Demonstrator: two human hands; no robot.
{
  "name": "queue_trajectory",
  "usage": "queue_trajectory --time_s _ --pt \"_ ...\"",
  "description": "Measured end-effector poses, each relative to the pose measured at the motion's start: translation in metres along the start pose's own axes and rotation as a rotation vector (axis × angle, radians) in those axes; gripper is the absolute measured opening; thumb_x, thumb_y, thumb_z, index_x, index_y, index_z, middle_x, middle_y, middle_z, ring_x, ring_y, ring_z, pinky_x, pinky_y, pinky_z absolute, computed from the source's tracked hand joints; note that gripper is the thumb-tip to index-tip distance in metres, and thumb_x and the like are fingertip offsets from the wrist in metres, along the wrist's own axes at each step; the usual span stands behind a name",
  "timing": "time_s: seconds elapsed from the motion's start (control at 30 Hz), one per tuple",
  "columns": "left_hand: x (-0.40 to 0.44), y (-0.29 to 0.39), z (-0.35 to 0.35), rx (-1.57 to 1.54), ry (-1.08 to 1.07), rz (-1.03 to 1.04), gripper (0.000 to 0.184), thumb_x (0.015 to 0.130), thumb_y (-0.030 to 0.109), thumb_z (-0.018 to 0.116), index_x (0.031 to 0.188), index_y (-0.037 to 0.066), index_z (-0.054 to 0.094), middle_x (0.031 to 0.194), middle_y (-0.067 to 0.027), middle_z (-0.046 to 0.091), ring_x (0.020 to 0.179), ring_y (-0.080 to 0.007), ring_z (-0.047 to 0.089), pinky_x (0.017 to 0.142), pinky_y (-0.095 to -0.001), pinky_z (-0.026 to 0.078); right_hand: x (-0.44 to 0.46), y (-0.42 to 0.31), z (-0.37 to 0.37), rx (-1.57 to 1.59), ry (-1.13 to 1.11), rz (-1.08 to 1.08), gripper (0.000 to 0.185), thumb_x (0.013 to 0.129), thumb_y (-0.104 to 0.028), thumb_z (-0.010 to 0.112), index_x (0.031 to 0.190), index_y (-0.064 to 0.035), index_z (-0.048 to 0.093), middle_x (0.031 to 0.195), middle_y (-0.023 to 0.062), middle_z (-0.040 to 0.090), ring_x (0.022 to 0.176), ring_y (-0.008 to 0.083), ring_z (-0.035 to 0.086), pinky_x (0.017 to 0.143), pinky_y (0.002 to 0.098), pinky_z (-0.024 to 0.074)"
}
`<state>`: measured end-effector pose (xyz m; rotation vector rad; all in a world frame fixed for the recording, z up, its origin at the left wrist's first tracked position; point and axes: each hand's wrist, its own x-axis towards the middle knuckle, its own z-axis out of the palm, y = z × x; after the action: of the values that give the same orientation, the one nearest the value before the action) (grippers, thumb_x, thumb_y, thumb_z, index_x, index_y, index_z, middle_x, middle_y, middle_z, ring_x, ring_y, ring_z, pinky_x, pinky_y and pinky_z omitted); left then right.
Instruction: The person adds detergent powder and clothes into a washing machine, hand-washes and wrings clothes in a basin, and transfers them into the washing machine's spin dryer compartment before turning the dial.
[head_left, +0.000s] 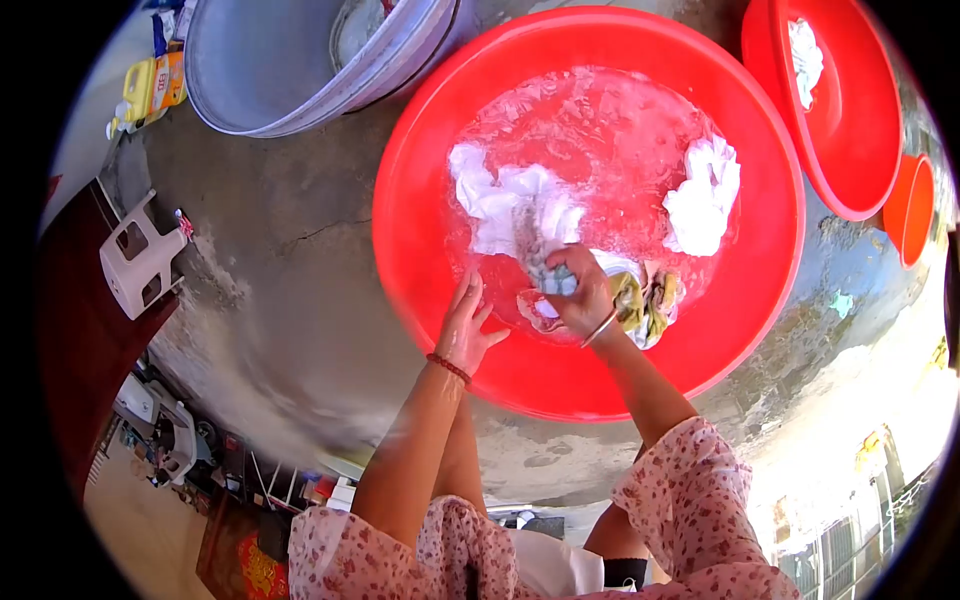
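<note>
Our right fingers (pixel 573 258) are closed around a pale-blue wet bundle (pixel 560 283), pinching its bunched end; exact finger placement beneath is hidden. The bundle lies directly under them, low in the red plastic basin (pixel 430 110). Our left fingers (pixel 464 300) are spread, thumb apart, left of the bundle and gripping nothing.

Handling, our judgement: wet cloth slips, so we want a full fold gathered in the grip, wrist loose, strokes low to limit splashing. The free palm serves best as a steady backing.

Materials: foamy water (pixel 600 110) beyond the fingers, thin and streaky. Crumpled white cloth (pixel 490 205) ahead-left, soft-ridged, sodden; another white wad (pixel 705 195) ahead-right, loosely twisted. Just right of the right fingers, an olive-patterned cloth (pixel 628 300) in limp folds. Basin wall smooth, round, sloping.
</note>
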<state>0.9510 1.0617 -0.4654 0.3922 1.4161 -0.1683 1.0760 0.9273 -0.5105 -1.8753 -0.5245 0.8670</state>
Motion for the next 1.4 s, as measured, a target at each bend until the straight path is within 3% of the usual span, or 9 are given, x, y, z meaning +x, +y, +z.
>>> queue_trajectory --time_s 0.13,0.17,0.4,0.67,0.9,1.03,1.17,1.3,1.4 --pt "0.029 0.012 -0.001 -0.386 -0.631 -0.235 0.055 0.085 0.043 0.056 0.122 0.003 0.047 0.103 -0.0121 0.060 0.089 -0.0235 0.061 0.081 -0.0358 0.050 -0.041 -0.146 -0.024 0.323 -0.334 -0.113 0.030 0.055 -0.009 0.071 0.081 -0.0126 0.057 0.085 0.0058 0.058 0.078 0.0289 0.061 0.061 0.0351 0.0484" --pt "0.003 0.021 0.031 -0.375 -0.246 -0.102 0.042 0.085 0.035 0.055 0.113 0.003 0.052 0.088 -0.0126 0.061 0.071 -0.0248 0.062 0.066 -0.0363 0.052 -0.045 -0.159 -0.020 0.284 -0.322 -0.139 0.030 0.054 -0.011 0.072 0.080 -0.0140 0.057 0.084 0.0042 0.058 0.076 0.0277 0.061 0.060 0.0344 0.0484" --pt "-0.058 0.005 0.042 -0.323 -0.236 0.201 0.050 0.086 0.008 0.047 0.134 0.003 0.033 0.122 -0.0122 0.051 0.110 -0.0244 0.053 0.092 -0.0396 0.045 0.036 0.038 -0.011 -0.757 -0.208 0.097 0.042 0.073 -0.039 0.053 0.101 -0.0082 0.058 0.080 0.0129 0.063 0.069 0.0337 0.062 0.065 0.0466 0.0499" --pt "-0.027 -0.024 -0.036 -0.005 0.007 0.149 0.070 0.089 0.043 0.050 0.146 0.025 0.012 0.150 -0.0150 0.002 0.136 -0.0348 0.017 0.104 -0.0547 0.022 0.058 0.131 -0.059 -1.026 0.081 0.344 0.040 0.078 -0.037 0.061 0.112 -0.0159 0.056 0.117 0.0141 0.051 0.109 0.0339 0.049 0.086 0.0480 0.0423" --pt "-0.025 -0.042 0.007 -0.081 0.133 -0.050 0.092 0.075 0.070 0.051 0.145 0.021 0.015 0.147 -0.0157 0.013 0.133 -0.0334 0.023 0.103 -0.0532 0.029 0.010 0.059 -0.001 0.051 0.000 0.166 0.030 0.072 -0.010 0.066 0.097 0.0006 0.052 0.092 0.0190 0.057 0.088 0.0369 0.054 0.078 0.0392 0.0437" --pt "-0.013 -0.012 0.024 -0.464 -0.460 -0.088 0.093 0.079 0.066 0.050 0.142 0.007 0.016 0.133 -0.0170 0.041 0.119 -0.0324 0.046 0.098 -0.0503 0.039 -0.055 -0.104 -0.030 0.318 -0.329 -0.148 0.026 0.058 -0.001 0.063 0.080 -0.0034 0.049 0.079 0.0118 0.053 0.077 0.0317 0.053 0.067 0.0397 0.0404" --pt "-0.053 -0.011 0.024 -0.201 -0.360 -0.026 0.057 0.075 -0.002 0.042 0.131 0.003 0.034 0.113 -0.0177 0.055 0.097 -0.0287 0.060 0.083 -0.0390 0.052 -0.085 -0.188 -0.073 0.686 -0.533 -0.056 0.025 0.067 -0.005 0.066 0.084 -0.0013 0.048 0.087 0.0113 0.053 0.082 0.0251 0.053 0.077 0.0342 0.0410" --pt "-0.139 -0.024 0.043 -0.419 -0.422 -0.002 0.046 0.088 0.024 0.047 0.128 0.003 0.041 0.119 -0.0161 0.053 0.105 -0.0261 0.057 0.090 -0.0385 0.047 -0.064 -0.165 -0.100 0.273 -0.085 0.019 0.075 0.072 -0.037 0.074 0.125 0.0015 0.038 0.103 0.0136 0.054 0.097 0.0206 0.054 0.087 0.0336 0.0425" --pt "-0.167 -0.041 0.054 -0.628 -0.491 -0.120 0.063 0.092 0.051 0.036 0.132 0.003 0.038 0.127 -0.0148 0.049 0.114 -0.0259 0.050 0.099 -0.0404 0.040 -0.068 -0.149 -0.094 1.018 -0.116 0.456 0.089 0.073 -0.040 0.071 0.138 0.0010 0.027 0.108 0.0116 0.054 0.100 0.0198 0.053 0.089 0.0327 0.0416"
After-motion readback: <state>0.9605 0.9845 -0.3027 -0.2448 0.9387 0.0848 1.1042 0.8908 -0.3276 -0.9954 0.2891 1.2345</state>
